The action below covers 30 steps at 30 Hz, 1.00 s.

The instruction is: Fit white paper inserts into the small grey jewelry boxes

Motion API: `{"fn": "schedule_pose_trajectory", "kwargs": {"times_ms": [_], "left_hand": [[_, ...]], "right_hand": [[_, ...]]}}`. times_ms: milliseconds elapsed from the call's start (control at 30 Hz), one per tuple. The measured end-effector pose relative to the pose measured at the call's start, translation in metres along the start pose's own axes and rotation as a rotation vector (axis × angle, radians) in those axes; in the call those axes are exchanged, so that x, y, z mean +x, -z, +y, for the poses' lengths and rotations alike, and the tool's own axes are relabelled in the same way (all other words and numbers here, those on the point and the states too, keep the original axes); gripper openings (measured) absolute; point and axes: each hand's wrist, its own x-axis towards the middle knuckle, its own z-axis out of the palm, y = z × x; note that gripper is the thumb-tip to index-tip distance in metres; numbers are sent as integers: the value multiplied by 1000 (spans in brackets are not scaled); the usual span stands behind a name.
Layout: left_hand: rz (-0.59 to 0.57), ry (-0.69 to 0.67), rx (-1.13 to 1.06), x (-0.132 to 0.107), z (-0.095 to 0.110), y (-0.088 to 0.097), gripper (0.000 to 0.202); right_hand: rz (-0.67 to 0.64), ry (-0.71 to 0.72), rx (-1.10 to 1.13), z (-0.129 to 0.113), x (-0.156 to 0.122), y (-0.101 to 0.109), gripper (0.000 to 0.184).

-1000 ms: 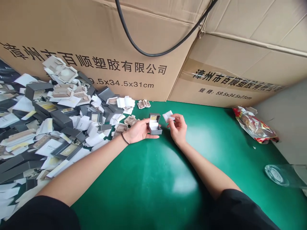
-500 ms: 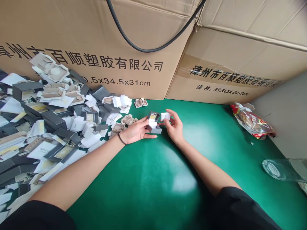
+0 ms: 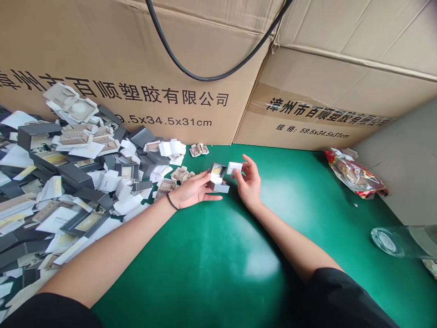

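Observation:
My left hand (image 3: 191,190) is closed around a small dark grey box (image 3: 218,177), its thumb on top and a finger stretched out below. A window or opening on the box shows something yellowish, and a white part shows in its middle. Just to the right, my right hand (image 3: 250,184) pinches a small white printed card or insert (image 3: 235,168) between thumb and fingers. A narrow gap separates the white piece from the box. Both are held over the green table (image 3: 205,255).
A heap of dark boxes (image 3: 78,175) and white and brown card inserts covers the left side. Large cardboard cartons (image 3: 170,54) stand at the back, with a black cable (image 3: 205,78) hanging in front. To the right lie a red snack bag (image 3: 355,175) and a glass (image 3: 387,241).
The white piece has moved slightly away from the box, still in my right hand's pinch. My left hand keeps its hold on the box. The view has shifted a little.

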Motion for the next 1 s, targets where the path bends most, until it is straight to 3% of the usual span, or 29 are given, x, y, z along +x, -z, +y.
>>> {"fn": "schedule_pose_trajectory", "kwargs": {"times_ms": [167,467,800,1000], "left_hand": [[39,23,3,0,0,0,28],[46,23,3,-1,0,0,22],[61,28,28,-1,1,-4,26],[17,24,40,-1,0,-5,20]], "right_hand": [[-35,76,-106,2,-2,1,17],[-69,242,-149,-4,-5,0,8],[-117,450,-394,-12,-4,0,9],[-137,445,-383,-12,-4,1,9]]}}
